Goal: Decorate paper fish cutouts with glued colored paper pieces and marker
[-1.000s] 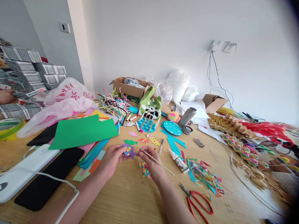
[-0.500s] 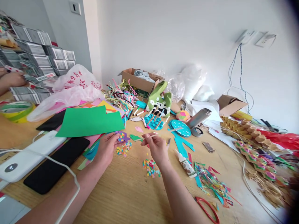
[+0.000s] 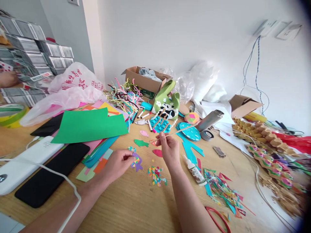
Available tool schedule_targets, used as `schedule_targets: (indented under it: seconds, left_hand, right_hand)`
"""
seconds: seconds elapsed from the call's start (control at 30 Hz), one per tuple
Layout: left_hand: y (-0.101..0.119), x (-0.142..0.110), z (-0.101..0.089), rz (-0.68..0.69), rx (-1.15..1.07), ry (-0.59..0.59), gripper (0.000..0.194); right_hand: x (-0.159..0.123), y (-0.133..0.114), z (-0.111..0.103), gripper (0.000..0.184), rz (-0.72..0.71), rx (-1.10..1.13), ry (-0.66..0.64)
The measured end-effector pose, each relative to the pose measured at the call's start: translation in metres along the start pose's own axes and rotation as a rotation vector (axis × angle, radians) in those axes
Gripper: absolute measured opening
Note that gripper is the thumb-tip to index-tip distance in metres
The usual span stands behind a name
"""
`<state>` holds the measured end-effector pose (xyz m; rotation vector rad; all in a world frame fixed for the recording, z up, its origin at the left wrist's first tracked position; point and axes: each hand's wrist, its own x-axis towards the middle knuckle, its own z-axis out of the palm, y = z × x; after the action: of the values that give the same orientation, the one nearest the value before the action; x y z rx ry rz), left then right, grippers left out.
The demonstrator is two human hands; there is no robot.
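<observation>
On the tabletop [image 3: 136, 204], left fingers [image 3: 128, 153] pinch the purple fish [image 3: 137, 162], likely steadying it; right fingers [image 3: 162, 137] grasp a stick [image 3: 185, 127]

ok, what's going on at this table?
The left hand has its fingers closed at the edge of a purple fish cutout; can't tell if it's lifted. The right hand holds a thin stick above the table. A green fish, a pink fish, small colored dots and a glue bottle lie nearby. Another person's hand is at far left.
</observation>
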<state>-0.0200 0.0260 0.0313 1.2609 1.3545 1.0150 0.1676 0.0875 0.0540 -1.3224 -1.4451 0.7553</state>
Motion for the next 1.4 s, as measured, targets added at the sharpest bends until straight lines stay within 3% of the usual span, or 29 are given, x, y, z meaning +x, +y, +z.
schedule_targets:
  seconds: [0.13,0.33,0.53,0.7,0.9,1.13,1.3,1.4]
  left_hand:
    - [-0.007,-0.001,0.001,-0.003,0.184,-0.079,0.017]
    - [-0.01,-0.006,0.005,0.037,0.494,-0.073,0.014]
    - [0.002,-0.014,0.003,0.079,0.847,0.016,0.035]
    - [0.006,-0.018,0.001,0.106,1.03,0.066,0.04]
    - [0.009,-0.017,-0.004,0.139,1.094,0.089,0.037]
    - [0.015,-0.028,-0.011,0.172,1.101,0.093,0.027]
    - [0.0,-0.061,-0.005,0.431,1.007,0.008,0.027]
    - [-0.019,-0.073,-0.003,0.492,0.974,0.02,0.034]
  right_hand:
    - [0.0,0.001,-0.002,0.058,0.008,0.02,-0.054]
    - [-0.002,-0.001,-0.003,0.056,-0.008,0.013,-0.086]
    - [-0.003,-0.002,-0.002,0.057,-0.037,0.015,-0.096]
    - [-0.002,0.0,-0.003,0.058,-0.065,-0.013,-0.108]
    - [0.002,-0.002,-0.015,0.062,-0.045,-0.086,-0.067]
    - [-0.008,-0.007,-0.001,0.061,-0.111,-0.073,-0.282]
    - [-0.021,-0.009,0.014,0.06,-0.135,-0.082,-0.406]
    - [-0.026,-0.008,0.019,0.057,-0.14,-0.089,-0.474]
